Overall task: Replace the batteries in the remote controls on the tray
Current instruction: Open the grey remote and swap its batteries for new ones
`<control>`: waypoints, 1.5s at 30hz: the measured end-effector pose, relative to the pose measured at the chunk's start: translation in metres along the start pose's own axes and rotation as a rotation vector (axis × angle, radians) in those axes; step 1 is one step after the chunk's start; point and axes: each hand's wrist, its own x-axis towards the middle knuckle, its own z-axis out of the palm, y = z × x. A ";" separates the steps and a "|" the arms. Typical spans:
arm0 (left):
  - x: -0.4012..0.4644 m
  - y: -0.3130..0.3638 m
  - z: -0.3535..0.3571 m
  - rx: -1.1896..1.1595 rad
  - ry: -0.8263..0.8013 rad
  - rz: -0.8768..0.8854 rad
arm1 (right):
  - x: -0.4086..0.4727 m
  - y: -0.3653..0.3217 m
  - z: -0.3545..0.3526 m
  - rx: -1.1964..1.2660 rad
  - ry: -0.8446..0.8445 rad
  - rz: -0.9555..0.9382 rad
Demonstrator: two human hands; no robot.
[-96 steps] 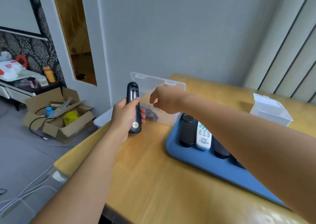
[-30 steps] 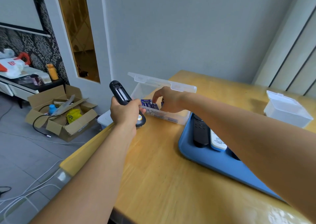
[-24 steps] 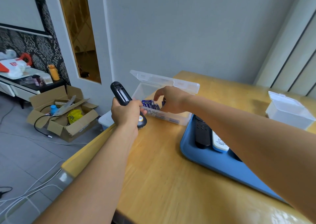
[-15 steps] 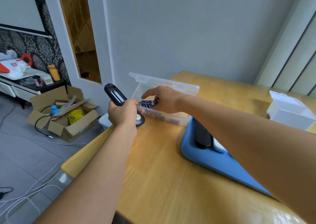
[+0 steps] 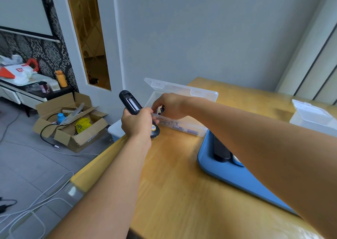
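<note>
The left hand grips a black remote control, battery bay exposed, beside the open clear plastic box. The right hand pinches blue batteries inside it; the right forearm hides most of the blue tray.

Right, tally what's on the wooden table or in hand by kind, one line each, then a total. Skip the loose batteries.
Remotes seen: 3, a black remote in the left hand, a dark remote and a white-and-blue remote on the tray; the right arm may hide more.
Clear plastic boxes: 2, the open battery box and a closed box.
Blue tray: 1.
Total: 6.
</note>
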 end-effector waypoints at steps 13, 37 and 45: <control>0.006 -0.006 0.003 -0.013 -0.004 0.021 | -0.001 0.005 -0.005 0.063 -0.144 0.008; 0.009 -0.010 0.006 0.117 -0.102 0.109 | -0.071 0.016 -0.022 0.737 0.291 0.002; -0.005 0.000 -0.003 0.391 -0.053 0.365 | -0.156 0.064 -0.026 1.445 0.065 0.088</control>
